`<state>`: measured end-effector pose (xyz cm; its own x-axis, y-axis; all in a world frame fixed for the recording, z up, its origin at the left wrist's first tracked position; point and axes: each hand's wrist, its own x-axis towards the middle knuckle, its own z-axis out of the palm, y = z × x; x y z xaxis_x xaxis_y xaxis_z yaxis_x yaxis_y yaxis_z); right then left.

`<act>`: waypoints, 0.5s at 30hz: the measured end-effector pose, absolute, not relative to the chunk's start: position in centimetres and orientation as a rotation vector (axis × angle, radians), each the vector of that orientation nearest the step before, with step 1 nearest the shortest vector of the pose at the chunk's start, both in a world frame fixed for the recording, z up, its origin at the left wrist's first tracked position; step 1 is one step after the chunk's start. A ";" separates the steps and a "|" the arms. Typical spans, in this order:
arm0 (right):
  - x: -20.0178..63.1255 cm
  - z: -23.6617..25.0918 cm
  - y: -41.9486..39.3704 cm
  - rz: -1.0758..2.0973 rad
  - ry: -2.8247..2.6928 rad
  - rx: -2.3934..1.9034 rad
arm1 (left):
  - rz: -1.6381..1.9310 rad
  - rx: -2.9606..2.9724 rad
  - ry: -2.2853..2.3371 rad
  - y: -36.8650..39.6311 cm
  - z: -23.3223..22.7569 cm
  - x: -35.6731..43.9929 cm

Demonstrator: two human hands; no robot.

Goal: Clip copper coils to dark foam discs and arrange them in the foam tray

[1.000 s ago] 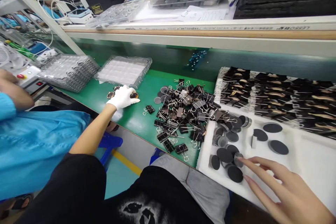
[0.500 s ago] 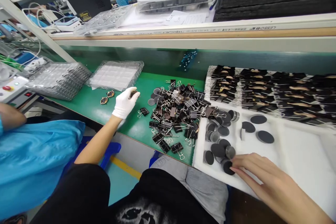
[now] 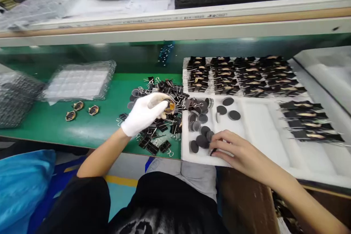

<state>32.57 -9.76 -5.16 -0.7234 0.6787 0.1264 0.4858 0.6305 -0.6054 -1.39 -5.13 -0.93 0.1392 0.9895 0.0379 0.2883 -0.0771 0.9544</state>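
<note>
My left hand [image 3: 146, 112], in a white glove, is closed on a small round part [image 3: 170, 106] with a gold rim and dark, amber-coloured face. It hovers over a heap of black binder clips [image 3: 152, 147] on the green mat. Bare, my right hand [image 3: 233, 150] has thumb and fingers pinched on a black disc [image 3: 213, 151] at the tray's front edge; the fingers partly cover it. Beside those fingers, several loose black and grey discs [image 3: 202, 141] lie in the white foam tray [image 3: 263, 131].
Three round gold-rimmed parts [image 3: 78, 106] rest on the green mat [image 3: 109, 135] at left. Clear plastic trays [image 3: 79, 82] stand behind them. Rows of clipped black pieces [image 3: 225, 76] fill the tray's back. A shelf edge [image 3: 164, 22] crosses above. A person's blue sleeve [image 3: 27, 186] is at lower left.
My left hand has moved right with the round part, from the mat to over the clips. A third round part now shows on the mat. My right hand stays at the discs; the view has turned right.
</note>
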 end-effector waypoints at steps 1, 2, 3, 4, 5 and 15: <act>32.4 -5.0 -9.9 0.799 -2.427 -0.955 | 0.941 1.574 1.285 -5.4 -0.7 -0.5; 32.0 -4.8 -10.1 0.791 -2.292 -1.019 | 0.881 1.642 1.289 -5.8 -0.5 0.4; 31.5 -4.6 -10.4 0.769 -2.117 -1.106 | 0.825 1.730 1.298 -6.1 -0.4 1.2; 30.8 -4.4 -10.7 0.747 -1.924 -1.189 | 0.776 1.822 1.302 -6.4 -0.2 2.0; 30.0 -4.3 -11.0 0.720 -1.729 -1.254 | 0.741 1.898 1.301 -6.6 0.0 2.7; 25.5 -4.4 -10.6 -0.115 -1.931 -0.762 | 0.579 1.544 1.034 -6.2 0.8 4.7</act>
<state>25.50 -10.57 -4.37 -0.2871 0.4575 0.8416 0.5541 0.7960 -0.2437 4.65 -6.22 0.77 0.4930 0.8530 -0.1715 0.2991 0.0190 0.9540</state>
